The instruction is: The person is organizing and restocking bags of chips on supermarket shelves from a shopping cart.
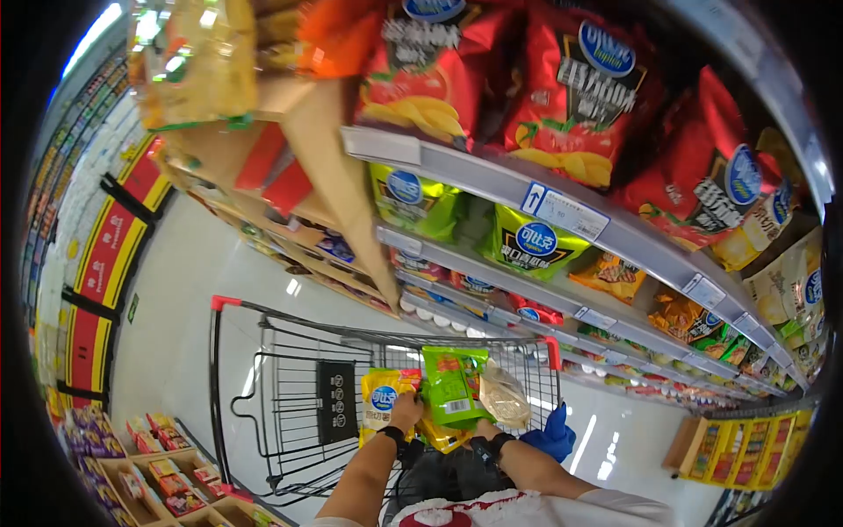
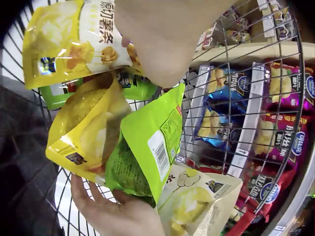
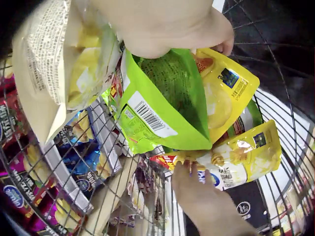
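Note:
In the head view, my left hand (image 1: 406,410) grips the edge of a yellow-and-white chip bag (image 1: 379,395) in the cart. Its fingertips lie over the printed front in the right wrist view. My right hand (image 2: 118,214) rests below the other bags, its loosely extended fingers touching the bottom of a yellow bag (image 2: 81,132). A bright green bag (image 2: 152,147) stands tilted beside that, its barcode side showing, with the right thumb at its base. Against the green bag leans a cream-coloured chip bag (image 1: 505,395). Part of another green bag (image 2: 59,96) shows beneath the yellow ones.
The black wire shopping cart (image 1: 290,430) has red corner caps and a dark sign panel (image 1: 336,402). Shelves of chip bags (image 1: 571,97) run along the right, close to the cart. Floor (image 1: 184,281) stretches to the left, with wooden snack bins (image 1: 167,465) at lower left.

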`<state>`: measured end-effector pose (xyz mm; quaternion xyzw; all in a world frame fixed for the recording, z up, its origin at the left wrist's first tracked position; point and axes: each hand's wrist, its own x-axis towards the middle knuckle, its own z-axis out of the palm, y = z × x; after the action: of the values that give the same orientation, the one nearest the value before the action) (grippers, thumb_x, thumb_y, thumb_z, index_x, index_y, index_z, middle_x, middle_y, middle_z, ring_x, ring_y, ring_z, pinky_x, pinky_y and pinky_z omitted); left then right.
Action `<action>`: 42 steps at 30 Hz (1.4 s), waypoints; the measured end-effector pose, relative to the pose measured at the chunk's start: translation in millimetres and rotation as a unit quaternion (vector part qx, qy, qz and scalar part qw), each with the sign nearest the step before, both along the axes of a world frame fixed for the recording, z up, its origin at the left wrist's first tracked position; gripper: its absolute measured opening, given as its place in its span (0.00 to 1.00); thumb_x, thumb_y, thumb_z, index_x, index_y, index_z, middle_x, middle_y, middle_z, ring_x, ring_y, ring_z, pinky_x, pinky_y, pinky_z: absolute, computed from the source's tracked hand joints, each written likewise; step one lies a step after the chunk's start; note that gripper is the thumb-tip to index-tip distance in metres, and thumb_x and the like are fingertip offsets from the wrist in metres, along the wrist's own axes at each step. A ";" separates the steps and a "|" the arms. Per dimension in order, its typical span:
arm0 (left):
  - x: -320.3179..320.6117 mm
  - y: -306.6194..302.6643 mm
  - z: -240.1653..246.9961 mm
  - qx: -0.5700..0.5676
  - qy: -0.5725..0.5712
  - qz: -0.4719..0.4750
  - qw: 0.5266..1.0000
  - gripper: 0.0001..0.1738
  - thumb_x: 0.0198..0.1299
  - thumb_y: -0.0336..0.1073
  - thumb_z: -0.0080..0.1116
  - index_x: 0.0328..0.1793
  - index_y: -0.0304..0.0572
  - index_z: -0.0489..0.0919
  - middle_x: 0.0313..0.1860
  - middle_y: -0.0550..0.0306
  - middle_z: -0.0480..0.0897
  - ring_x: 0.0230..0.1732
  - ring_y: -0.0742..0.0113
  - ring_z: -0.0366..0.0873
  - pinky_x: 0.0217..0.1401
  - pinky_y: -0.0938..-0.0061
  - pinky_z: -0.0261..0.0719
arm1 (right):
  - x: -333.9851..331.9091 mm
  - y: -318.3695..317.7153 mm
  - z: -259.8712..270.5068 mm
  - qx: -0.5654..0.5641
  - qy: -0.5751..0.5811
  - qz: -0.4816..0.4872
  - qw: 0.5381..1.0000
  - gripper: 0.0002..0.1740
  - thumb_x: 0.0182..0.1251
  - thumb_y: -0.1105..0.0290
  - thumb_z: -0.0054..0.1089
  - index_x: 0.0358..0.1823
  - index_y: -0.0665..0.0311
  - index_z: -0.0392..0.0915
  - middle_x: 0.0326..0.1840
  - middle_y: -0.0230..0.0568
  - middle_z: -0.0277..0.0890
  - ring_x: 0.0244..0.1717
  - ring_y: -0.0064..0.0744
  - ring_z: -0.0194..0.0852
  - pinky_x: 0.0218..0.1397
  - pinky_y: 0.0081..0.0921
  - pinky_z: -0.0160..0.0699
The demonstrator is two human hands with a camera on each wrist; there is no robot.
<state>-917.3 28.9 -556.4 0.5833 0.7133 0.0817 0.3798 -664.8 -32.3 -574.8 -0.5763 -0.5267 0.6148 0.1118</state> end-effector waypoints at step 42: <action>-9.0 -34.9 183.0 -0.151 0.142 -0.153 0.966 0.37 0.54 0.66 0.41 0.56 0.44 0.77 0.54 0.45 0.78 0.57 0.51 0.74 0.58 0.64 0.71 | -54.5 27.0 67.5 -0.463 0.277 -0.238 0.808 0.18 0.71 0.57 0.42 0.48 0.61 0.74 0.45 0.42 0.79 0.44 0.41 0.80 0.50 0.48 0.78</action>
<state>-926.4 -6.0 -373.4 0.6270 0.6665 -0.1698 0.3658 -719.3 -5.3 -507.3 -0.4717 0.0274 0.8737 0.1156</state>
